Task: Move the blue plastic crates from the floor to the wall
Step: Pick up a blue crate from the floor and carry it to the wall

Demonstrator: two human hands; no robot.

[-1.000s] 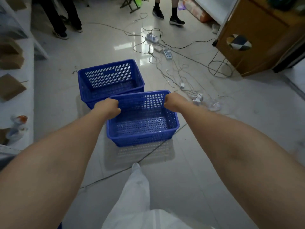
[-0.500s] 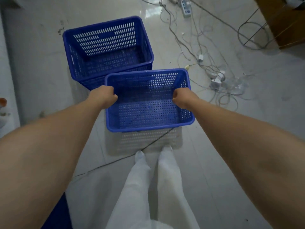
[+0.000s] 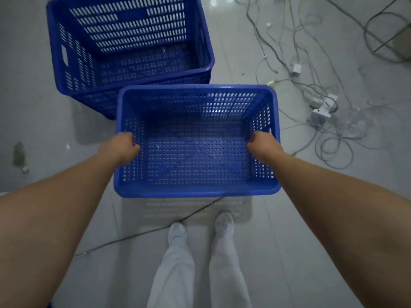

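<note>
A small blue perforated plastic crate [image 3: 195,190] is held in front of me, raised off the tiled floor, with its shadow on the tiles below. My left hand [image 3: 121,146] grips its left rim and my right hand [image 3: 263,145] grips its right rim. The crate is empty. A second, larger blue crate [image 3: 131,85] stands on the floor just beyond it, up and to the left, also empty.
A tangle of white cables and power adapters [image 3: 320,112] sprawls over the floor to the right. A dark cable [image 3: 155,230] runs across the tiles under the held crate. My white shoes [image 3: 200,227] are below the crate. A wire frame [image 3: 387,41] sits at top right.
The view has tilted down and moved closer. The small crate has come up off the floor and toward me, with both hands still on its rims.
</note>
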